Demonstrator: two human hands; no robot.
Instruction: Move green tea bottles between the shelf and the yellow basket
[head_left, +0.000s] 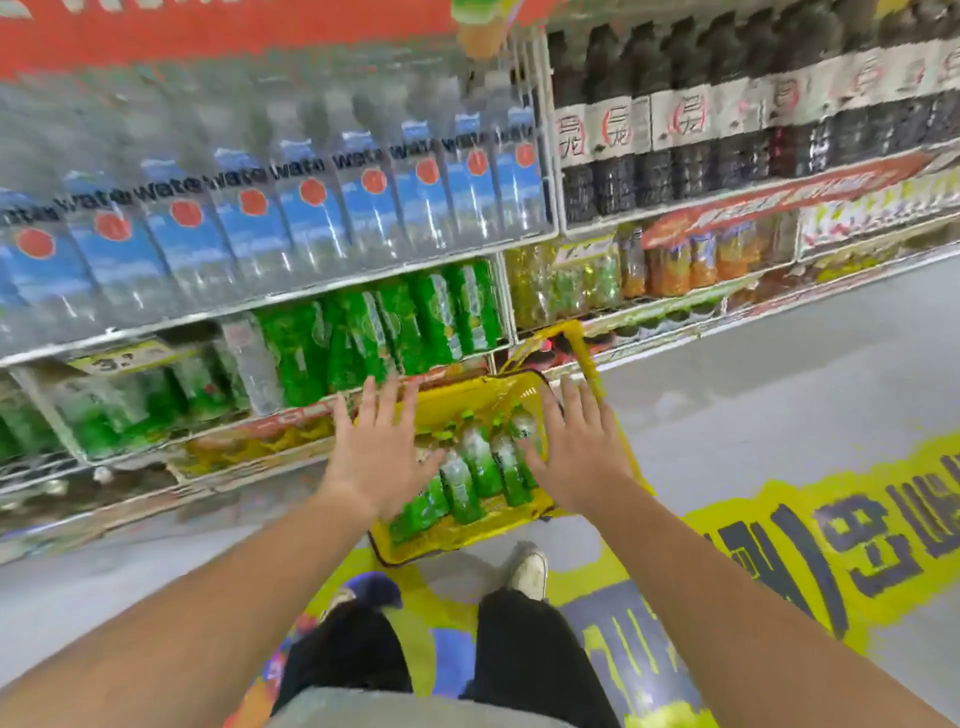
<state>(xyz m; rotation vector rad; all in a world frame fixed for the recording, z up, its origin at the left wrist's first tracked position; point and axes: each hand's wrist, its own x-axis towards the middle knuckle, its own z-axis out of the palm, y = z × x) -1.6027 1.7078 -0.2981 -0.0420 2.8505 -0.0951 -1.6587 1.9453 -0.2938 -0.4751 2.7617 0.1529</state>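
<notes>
Blue-labelled water bottles crowded the shelf beyond the fingertips. Left hand and right hand, fingers spread and empty, hovered over green tea bottles lying in the yellow basket.

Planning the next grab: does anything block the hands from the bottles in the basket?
Nothing visible does. Left hand and right hand spread open over the bottles in the basket; its handle stands beyond them.

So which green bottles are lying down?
The bottles in the yellow basket, under the left hand and right hand, lie on their sides; the green bottles on the shelf stand upright.
</notes>
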